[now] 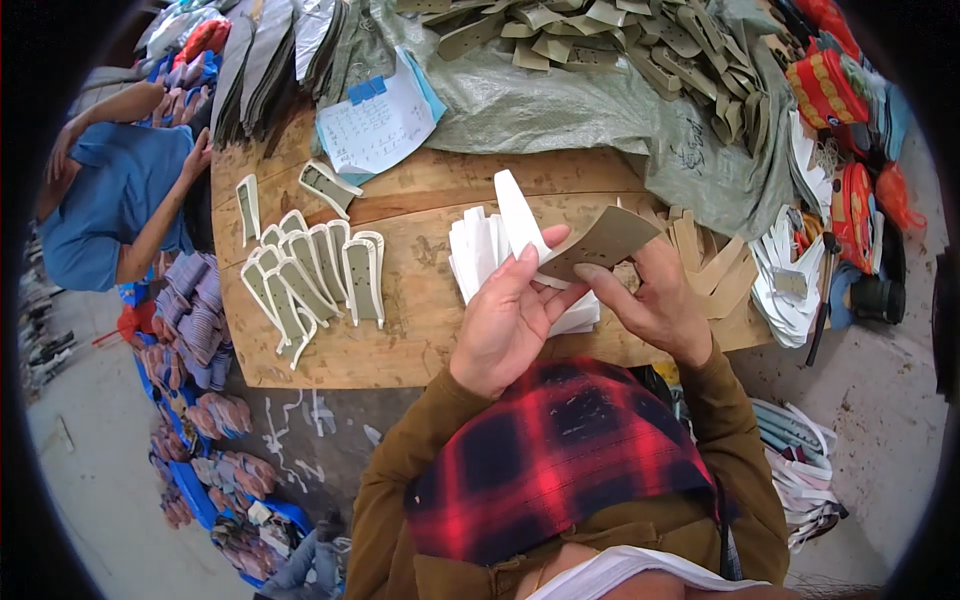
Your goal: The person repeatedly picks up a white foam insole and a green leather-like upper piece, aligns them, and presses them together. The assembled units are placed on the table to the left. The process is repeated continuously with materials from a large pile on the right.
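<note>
My left hand (500,335) is turned palm up, its thumb and fingers closed on a white tapered strip (514,212) that points away from me. In my right hand (660,305), thumb and fingers pinch an olive-green flat panel (605,243) with small holes in it. The panel's near end meets the left fingertips and the strip's lower end. Under and behind the hands lies a stack of white strips (475,250), partly covered by them. To the left, several olive panels with white edging (305,265) lie overlapped on the wooden table (410,345).
A heap of olive panels (660,50) rests on a green woven sack (520,110) at the far side. Handwritten paper sheets (385,125) lie left of it. Tan strips (725,270) and white pieces (790,300) are on the right. A person in blue (120,190) is at far left.
</note>
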Motion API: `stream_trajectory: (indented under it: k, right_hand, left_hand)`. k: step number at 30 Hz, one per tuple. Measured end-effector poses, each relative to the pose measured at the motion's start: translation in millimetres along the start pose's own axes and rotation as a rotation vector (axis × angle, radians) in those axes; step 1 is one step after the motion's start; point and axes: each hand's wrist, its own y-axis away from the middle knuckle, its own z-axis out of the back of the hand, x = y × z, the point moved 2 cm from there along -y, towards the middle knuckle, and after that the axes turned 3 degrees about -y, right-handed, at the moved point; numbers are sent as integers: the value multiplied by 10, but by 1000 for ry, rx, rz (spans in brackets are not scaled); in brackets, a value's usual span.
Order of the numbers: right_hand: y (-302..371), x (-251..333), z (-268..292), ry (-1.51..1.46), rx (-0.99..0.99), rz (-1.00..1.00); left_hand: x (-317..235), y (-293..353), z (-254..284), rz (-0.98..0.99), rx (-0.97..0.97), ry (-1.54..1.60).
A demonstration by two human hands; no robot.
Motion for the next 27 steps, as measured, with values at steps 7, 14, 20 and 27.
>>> stream_trajectory:
  k: [7, 14, 20, 27]
  right_hand:
    - [-7, 20, 7, -13, 21, -29]
    - [-32, 79, 2, 18, 4, 0]
    - [54, -25, -55, -5, -66, 194]
    - [139, 135, -71, 311, 2, 291]
  left_hand:
    - [0, -7, -7, 0, 0, -16]
    - [1, -4, -19, -27, 28, -78]
    - [-217, -20, -52, -185, 18, -431]
    - [-501, 69, -111, -656, -159, -1284]
